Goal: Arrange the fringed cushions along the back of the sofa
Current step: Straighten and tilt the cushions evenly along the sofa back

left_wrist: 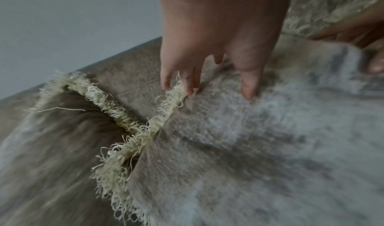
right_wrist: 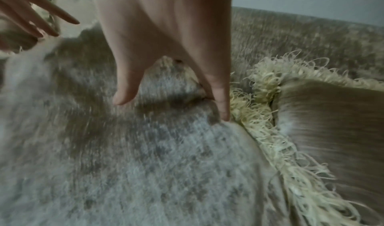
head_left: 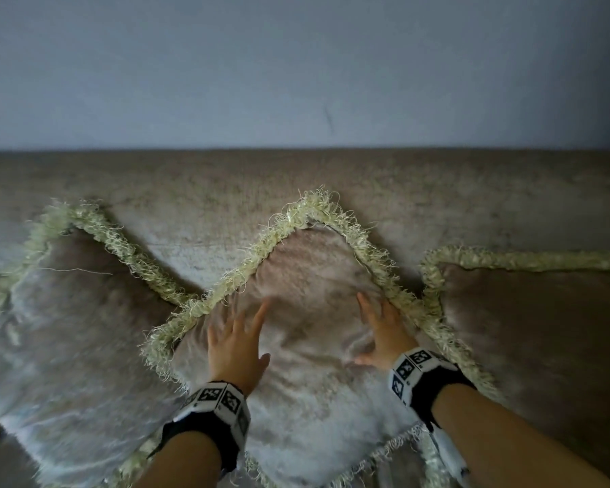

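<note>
Taupe velvet all over: three square taupe velvet cushions with pale cream looped fringe lean against the brownish plush sofa back [head_left: 331, 177], under a grey-blue wall [head_left: 296, 65].

Middle cushion [head_left: 307, 332] set on its point, diamond-wise, top corner up the backrest. Left cushion [head_left: 67, 329] also on its point, its fringe touching the middle one's left corner. Right cushion [head_left: 543, 329] sits square, its fringed corner just beside the middle one's right edge.

Left hand [head_left: 235, 350] flat on the middle cushion's face, fingers straight and spread, outer fingertips [left_wrist: 188, 88] close to the left fringe. Right hand [head_left: 381, 336] flat near the right edge, fingers straight, thumb apart; fingertip [right_wrist: 224, 114] pressing the pile just inside the fringe and denting it. Neither hand grips anything.

Step in hand, as I read it: patting and seating the middle cushion against the backrest. Row looks mostly placed. Next move likely calls for light even pressure from both palms, perhaps a small turn so the point stands centred, then lifting off without dragging.

Textures: the pile shades silver to brown with stroke direction, so hand marks will show. Stuffing soft, yields under fingers. Fringe loose and loopy with stray threads; apt to snag or tangle where neighbours meet.
</note>
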The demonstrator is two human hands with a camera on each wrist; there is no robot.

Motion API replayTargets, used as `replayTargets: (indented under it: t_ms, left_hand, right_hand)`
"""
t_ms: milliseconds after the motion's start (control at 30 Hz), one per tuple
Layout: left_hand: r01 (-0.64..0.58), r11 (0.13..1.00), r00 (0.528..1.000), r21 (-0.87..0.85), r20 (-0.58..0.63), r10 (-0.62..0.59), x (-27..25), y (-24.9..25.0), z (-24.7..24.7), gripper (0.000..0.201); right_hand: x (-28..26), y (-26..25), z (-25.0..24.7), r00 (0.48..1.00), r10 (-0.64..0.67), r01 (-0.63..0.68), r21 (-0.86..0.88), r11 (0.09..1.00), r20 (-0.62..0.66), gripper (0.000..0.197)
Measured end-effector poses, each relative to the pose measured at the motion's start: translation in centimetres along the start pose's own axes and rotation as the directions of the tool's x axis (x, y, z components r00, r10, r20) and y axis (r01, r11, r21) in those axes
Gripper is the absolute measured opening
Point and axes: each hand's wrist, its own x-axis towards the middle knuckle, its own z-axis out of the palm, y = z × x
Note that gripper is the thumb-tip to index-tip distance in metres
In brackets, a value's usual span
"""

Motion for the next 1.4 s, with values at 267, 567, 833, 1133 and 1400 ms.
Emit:
replayTargets:
  t_ms: [267, 567, 833, 1133, 1400]
  left_hand:
    - [-0.165, 0.984, 0.978, -0.071, -0.138, 0.154, -2.8, 7.4, -4.1, 0.060]
    - [-0.450, 0.893, 0.890, -0.025, -0.094, 0.446, -1.7, 23.2, -2.7, 0.072]
    - [-0.561, 0.822, 0.827, 0.099, 0.026, 0.562, 0.2, 37.4, -1.1, 0.103]
    - [-0.632, 0.722, 0.773, 0.282, 0.163, 0.613, 7.5, 51.2, 0.5, 0.143]
    - [-0.620, 0.710, 0.785, 0.335, 0.276, 0.555, 9.0, 52.2, 1.4, 0.140]
  right_hand:
    - [-6.1, 6.1, -4.1, 0.982, -0.069, 0.085, 0.092, 0.992, -0.174, 0.098]
    - [-11.9, 23.0, -7.0, 0.948, 0.298, -0.255, 0.300, 0.919, -0.108, 0.121]
    - [-12.8, 38.8, -9.0, 0.884, 0.464, -0.409, 0.393, 0.824, -0.052, 0.127]
    - [-9.1, 50.8, -8.9, 0.932, 0.359, -0.334, 0.493, 0.803, 0.045, 0.130]
    - [-5.5, 53.3, -5.8, 0.978, 0.206, -0.146, 0.560, 0.815, -0.044, 0.140]
